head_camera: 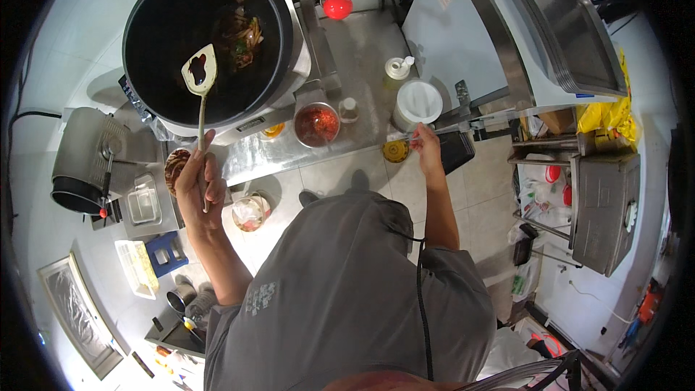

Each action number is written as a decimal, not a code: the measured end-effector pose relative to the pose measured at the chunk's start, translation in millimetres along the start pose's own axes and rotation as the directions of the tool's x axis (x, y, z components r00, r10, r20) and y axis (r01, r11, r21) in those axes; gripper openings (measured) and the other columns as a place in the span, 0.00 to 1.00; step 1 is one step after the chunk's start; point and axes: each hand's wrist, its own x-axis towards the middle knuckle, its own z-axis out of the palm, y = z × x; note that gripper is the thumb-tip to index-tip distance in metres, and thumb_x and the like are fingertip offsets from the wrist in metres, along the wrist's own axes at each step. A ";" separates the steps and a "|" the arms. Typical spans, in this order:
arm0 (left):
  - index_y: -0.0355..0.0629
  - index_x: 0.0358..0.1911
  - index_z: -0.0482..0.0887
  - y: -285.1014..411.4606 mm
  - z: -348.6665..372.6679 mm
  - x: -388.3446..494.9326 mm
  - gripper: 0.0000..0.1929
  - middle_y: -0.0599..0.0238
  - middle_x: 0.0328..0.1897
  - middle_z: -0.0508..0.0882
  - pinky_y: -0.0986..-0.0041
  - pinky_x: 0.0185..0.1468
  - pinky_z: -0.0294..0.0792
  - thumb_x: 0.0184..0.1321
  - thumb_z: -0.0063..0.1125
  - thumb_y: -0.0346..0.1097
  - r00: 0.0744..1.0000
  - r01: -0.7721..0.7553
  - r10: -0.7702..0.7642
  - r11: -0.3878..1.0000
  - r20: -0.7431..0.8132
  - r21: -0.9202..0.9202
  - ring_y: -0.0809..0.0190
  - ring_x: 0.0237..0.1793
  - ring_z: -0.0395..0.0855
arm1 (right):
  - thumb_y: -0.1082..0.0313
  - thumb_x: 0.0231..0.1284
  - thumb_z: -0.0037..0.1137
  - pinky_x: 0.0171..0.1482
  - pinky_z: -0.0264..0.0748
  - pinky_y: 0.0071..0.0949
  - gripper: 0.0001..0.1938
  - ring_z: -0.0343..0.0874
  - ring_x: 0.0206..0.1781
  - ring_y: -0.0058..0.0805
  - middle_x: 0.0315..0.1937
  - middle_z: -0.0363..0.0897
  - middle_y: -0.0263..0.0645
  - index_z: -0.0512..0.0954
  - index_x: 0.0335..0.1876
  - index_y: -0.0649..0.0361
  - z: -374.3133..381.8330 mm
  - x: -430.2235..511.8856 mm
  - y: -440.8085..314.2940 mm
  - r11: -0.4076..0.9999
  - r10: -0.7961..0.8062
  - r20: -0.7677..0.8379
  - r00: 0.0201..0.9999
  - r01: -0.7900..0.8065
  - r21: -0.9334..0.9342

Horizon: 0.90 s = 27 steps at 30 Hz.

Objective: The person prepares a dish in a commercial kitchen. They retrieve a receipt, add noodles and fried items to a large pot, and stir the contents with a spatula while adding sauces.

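Note:
My left hand (202, 190) is closed round the handle of a pale spatula (202, 79). Dark sauce lies on the spatula's blade, which is over a large black wok-like pot (163, 21). Food pieces (244, 41) rest in the bottom of that pot. At the counter's front right edge, my right hand (425, 144) is beside a lidded white tub (418, 102), its fingers bent close together; whether they pinch something cannot be told. A metal bowl of red chilli seasoning (317, 125) stands between the pot and the tub, with a small bottle (349, 110) beside it.
A squeeze bottle (399, 68) stands behind the tub. The pot's cooker has a red knob (337, 6) at its right. A steel counter (271, 158) runs before me, with a refrigerator-like cabinet (456, 32) at right. A lined bucket (251, 212) is on the tiled floor.

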 end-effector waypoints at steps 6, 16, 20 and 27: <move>0.26 0.62 0.71 -2.5 -0.5 1.8 0.20 0.71 0.20 0.69 0.87 0.11 0.56 0.72 0.41 0.32 0.999 0.025 -0.025 1.000 -0.024 -0.015 0.77 0.11 0.61 | 0.55 0.72 0.54 0.40 0.74 0.26 0.11 0.76 0.34 0.22 0.33 0.75 0.28 0.77 0.43 0.53 -6.4 12.0 4.0 0.999 -0.014 0.009 1.000 0.013 0.050; 0.30 0.59 0.72 -13.4 8.2 -3.4 0.19 0.72 0.21 0.69 0.88 0.13 0.54 0.74 0.38 0.36 0.999 0.031 -0.031 0.999 -0.033 -0.021 0.77 0.11 0.60 | 0.54 0.74 0.50 0.31 0.72 0.23 0.13 0.74 0.30 0.20 0.35 0.76 0.31 0.75 0.49 0.56 5.9 -12.7 29.1 0.977 -0.206 -0.300 0.931 0.181 -0.109; 0.29 0.61 0.70 -20.7 13.1 -4.5 0.19 0.71 0.22 0.70 0.83 0.14 0.54 0.73 0.37 0.34 0.999 0.030 -0.031 0.999 -0.016 -0.045 0.74 0.11 0.61 | 0.54 0.74 0.50 0.27 0.66 0.19 0.15 0.69 0.25 0.17 0.26 0.73 0.29 0.76 0.39 0.58 20.5 -39.8 26.5 0.981 -0.136 -0.093 0.986 0.121 -0.151; 0.32 0.64 0.67 -47.1 30.5 0.4 0.21 0.55 0.39 0.84 0.66 0.48 0.74 0.72 0.39 0.36 0.999 -0.023 0.019 0.989 0.031 0.146 0.59 0.43 0.83 | 0.60 0.74 0.47 0.47 0.78 0.34 0.15 0.84 0.44 0.34 0.47 0.83 0.42 0.75 0.58 0.59 193.3 -112.8 -44.8 0.630 -0.301 0.683 0.666 0.676 -0.382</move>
